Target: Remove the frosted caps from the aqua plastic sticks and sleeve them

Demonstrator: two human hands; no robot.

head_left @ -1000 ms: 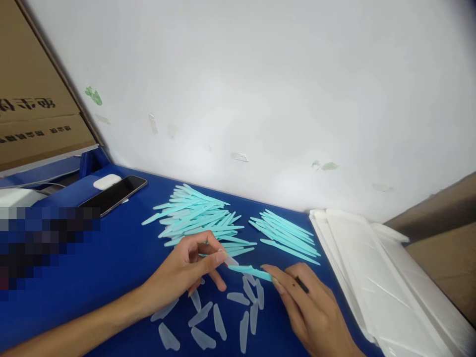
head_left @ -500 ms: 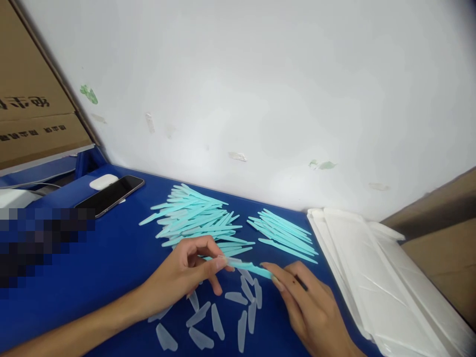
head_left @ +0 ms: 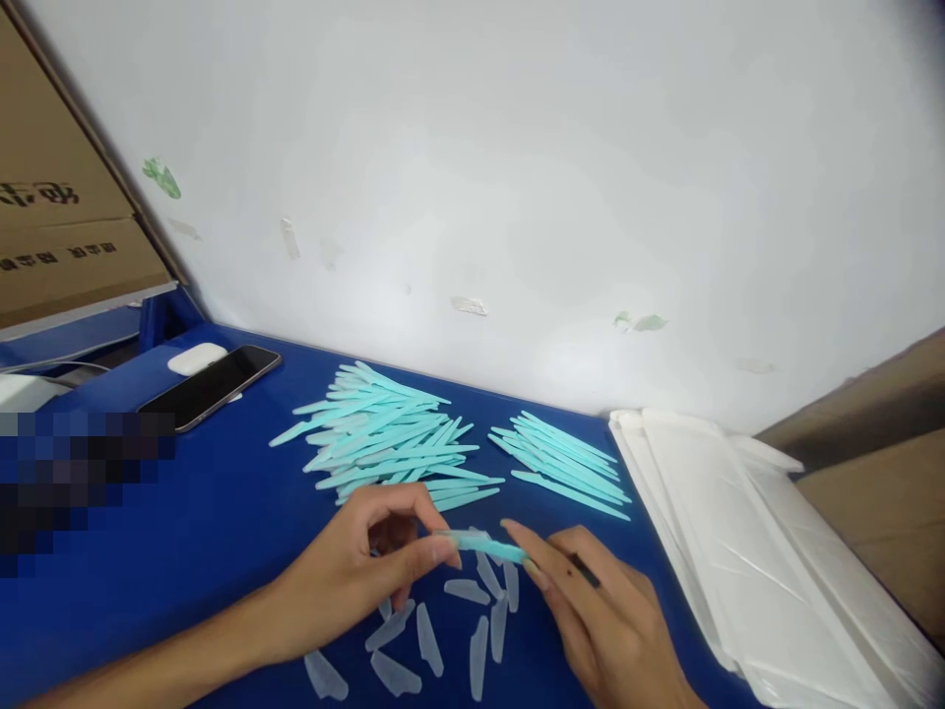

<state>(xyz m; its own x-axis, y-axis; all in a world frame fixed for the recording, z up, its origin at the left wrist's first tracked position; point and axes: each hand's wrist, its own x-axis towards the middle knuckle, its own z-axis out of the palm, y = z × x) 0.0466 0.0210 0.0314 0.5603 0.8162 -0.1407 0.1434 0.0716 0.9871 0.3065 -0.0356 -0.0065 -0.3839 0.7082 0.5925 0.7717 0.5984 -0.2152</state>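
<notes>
Between my hands is a turquoise eyebrow razor (head_left: 506,550), lying nearly level above the table. My right hand (head_left: 609,601) pinches its handle between thumb and fingers. At the other end, my left hand (head_left: 391,547) pinches a translucent blade cover (head_left: 464,535) against the razor with thumb and forefinger; how far the cover is on cannot be made out. Below the hands, several loose clear covers (head_left: 478,658) lie scattered. Behind my left hand rises a large pile of turquoise razors (head_left: 384,433). A smaller, neater pile of razors (head_left: 565,458) lies to its right.
White plastic bags or sheets (head_left: 709,532) lie along the right side of the blue table (head_left: 243,502). A phone (head_left: 214,387) and a white case (head_left: 196,358) are at the left. A white wall (head_left: 472,197) stands behind, with cardboard boxes (head_left: 66,217) at the left.
Both hands have moved slightly down, and my right hand has come a little closer to my left. My left fingers have curled in more. The view has shifted slightly.
</notes>
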